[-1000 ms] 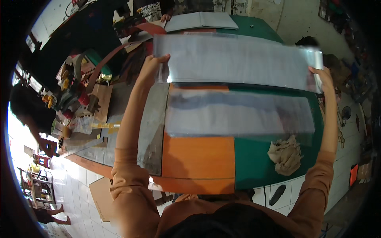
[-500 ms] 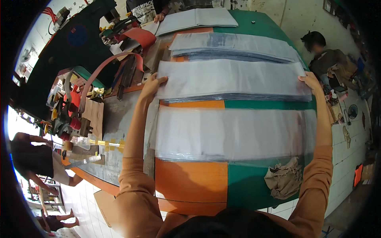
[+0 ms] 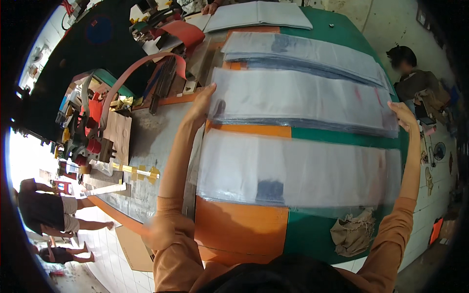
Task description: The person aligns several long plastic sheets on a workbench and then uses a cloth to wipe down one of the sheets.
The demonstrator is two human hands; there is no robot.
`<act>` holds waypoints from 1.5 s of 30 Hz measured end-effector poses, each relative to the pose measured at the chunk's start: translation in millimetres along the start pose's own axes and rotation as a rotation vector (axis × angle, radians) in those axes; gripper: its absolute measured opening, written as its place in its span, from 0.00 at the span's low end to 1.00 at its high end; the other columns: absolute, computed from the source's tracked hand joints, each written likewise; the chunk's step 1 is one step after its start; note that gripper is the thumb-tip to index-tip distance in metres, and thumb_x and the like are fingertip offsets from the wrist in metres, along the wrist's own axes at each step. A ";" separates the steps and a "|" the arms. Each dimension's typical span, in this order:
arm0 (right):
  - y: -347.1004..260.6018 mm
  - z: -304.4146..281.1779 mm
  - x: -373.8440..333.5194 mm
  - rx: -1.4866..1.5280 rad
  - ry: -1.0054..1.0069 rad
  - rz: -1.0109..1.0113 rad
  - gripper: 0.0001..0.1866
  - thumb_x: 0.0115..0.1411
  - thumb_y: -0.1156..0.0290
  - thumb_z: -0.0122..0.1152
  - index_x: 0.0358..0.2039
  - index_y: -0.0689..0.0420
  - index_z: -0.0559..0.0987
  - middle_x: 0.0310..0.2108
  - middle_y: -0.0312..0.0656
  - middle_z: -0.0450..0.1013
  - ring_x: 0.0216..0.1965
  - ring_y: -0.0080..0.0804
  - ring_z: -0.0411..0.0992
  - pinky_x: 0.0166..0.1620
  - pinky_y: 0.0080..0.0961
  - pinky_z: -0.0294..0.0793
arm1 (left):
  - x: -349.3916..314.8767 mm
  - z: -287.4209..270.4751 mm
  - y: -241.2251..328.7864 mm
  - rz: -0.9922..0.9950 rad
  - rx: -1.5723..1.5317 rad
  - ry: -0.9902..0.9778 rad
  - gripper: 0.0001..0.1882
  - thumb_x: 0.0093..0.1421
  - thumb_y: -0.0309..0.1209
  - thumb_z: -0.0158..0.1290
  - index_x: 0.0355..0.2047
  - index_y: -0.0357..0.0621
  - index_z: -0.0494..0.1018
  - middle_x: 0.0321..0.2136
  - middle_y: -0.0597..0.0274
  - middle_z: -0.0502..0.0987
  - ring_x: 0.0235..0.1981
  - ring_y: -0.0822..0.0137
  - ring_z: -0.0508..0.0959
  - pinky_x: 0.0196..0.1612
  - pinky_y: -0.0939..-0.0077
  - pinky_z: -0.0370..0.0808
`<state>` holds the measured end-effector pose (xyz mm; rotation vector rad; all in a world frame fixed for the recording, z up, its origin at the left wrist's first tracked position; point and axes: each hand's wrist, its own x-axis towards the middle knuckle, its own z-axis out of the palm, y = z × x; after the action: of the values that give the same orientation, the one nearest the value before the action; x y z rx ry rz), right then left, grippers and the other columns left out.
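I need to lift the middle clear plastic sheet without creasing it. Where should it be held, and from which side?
Probably by its two short ends, one hand from each side. The middle sheet is long, thin and limp, lying flat across the table, so end grips keep it taut. The left hand and right hand already sit there.

plastic sheet [image 3: 298, 100]: clear, glossy (slightly hazy) | rag [image 3: 352, 234]: crumpled cloth, matt

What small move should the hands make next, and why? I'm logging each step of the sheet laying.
Probably let go and smooth it flat. The left hand and right hand hold the two ends of the middle sheet, which already lies on the table between the far sheet and the near sheet.
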<state>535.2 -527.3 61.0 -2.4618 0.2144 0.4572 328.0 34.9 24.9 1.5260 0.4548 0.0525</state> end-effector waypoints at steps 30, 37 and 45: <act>-131.5 271.7 -289.2 -0.325 0.055 -1.408 0.36 0.54 0.65 0.59 0.62 0.57 0.57 0.57 0.58 0.60 0.55 0.51 0.63 0.55 0.41 0.65 | -137.0 -3.4 -29.4 0.090 0.067 -0.323 0.10 0.66 0.33 0.43 0.37 0.38 0.65 0.27 0.53 0.77 0.26 0.68 0.78 0.30 0.79 0.74; -144.5 295.1 -272.2 0.140 -0.010 -1.218 0.33 0.52 0.86 0.50 0.61 0.58 0.59 0.47 0.59 0.69 0.35 0.48 0.76 0.35 0.31 0.78 | -138.9 -46.9 -27.8 0.782 0.904 -0.599 0.25 0.48 0.40 0.62 0.44 0.45 0.69 0.49 0.58 0.71 0.54 0.54 0.68 0.56 0.63 0.64; -140.3 315.2 -269.8 0.063 -0.070 -1.391 0.23 0.52 0.76 0.59 0.50 0.64 0.70 0.50 0.54 0.67 0.41 0.43 0.74 0.42 0.29 0.76 | -145.6 -40.6 -34.0 0.712 1.184 -0.496 0.18 0.49 0.44 0.60 0.37 0.54 0.69 0.47 0.71 0.70 0.51 0.64 0.67 0.54 0.57 0.58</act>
<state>235.5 -213.3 2.3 -1.9219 -1.3790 -0.0962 173.3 25.8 29.7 2.6955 -0.6095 -0.0578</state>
